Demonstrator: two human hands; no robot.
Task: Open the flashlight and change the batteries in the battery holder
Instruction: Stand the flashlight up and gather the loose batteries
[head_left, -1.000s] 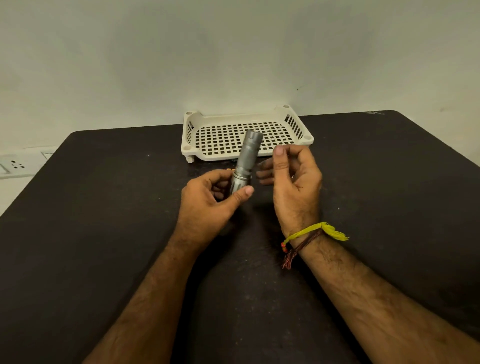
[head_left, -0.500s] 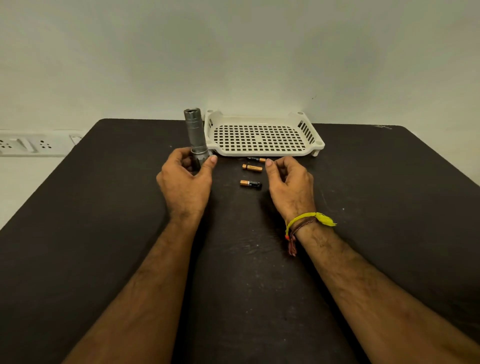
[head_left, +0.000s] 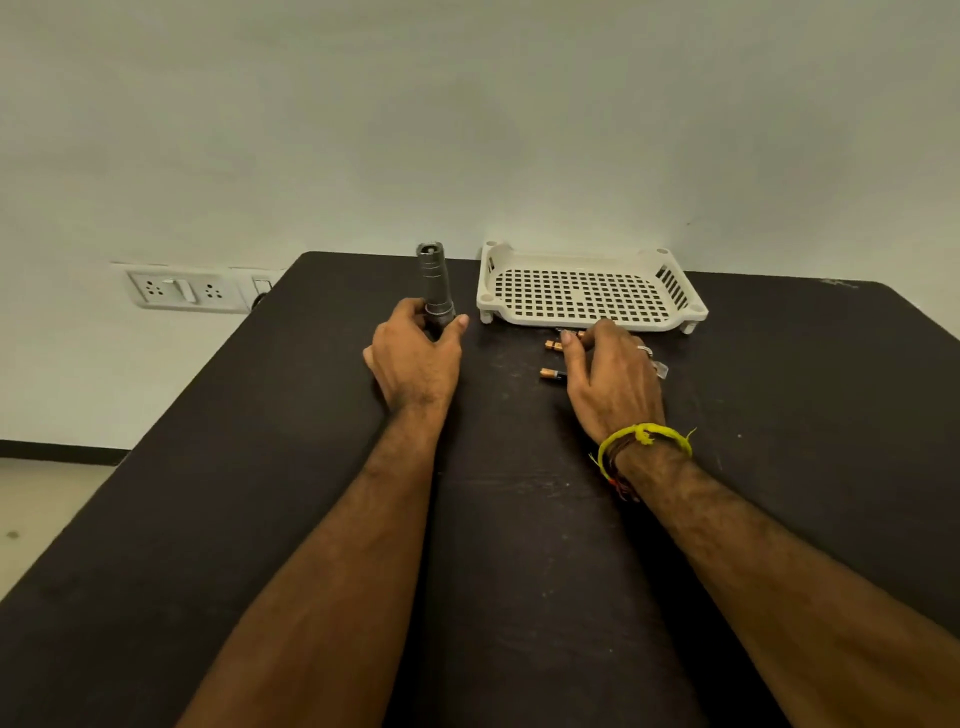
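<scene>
Left hand (head_left: 415, 358): we keep it wrapped around the flashlight (head_left: 435, 291), standing upright on the table (head_left: 260, 467).
Right hand (head_left: 613, 379): half a second ago beside the batteries, now fingers spread loosely over them; hold not confirmed.
Batteries: one (head_left: 551, 373) lies free, another (head_left: 554, 345) nearer the tray (head_left: 587, 291).
Meaning: we judge pickup imminent.

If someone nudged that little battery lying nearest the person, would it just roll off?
Probably it would roll: the nearest battery is a smooth cylinder lying on its side on the flat table. It looks small, so likely light and easy to pinch. The right hand beside it might stop a roll that way.
</scene>
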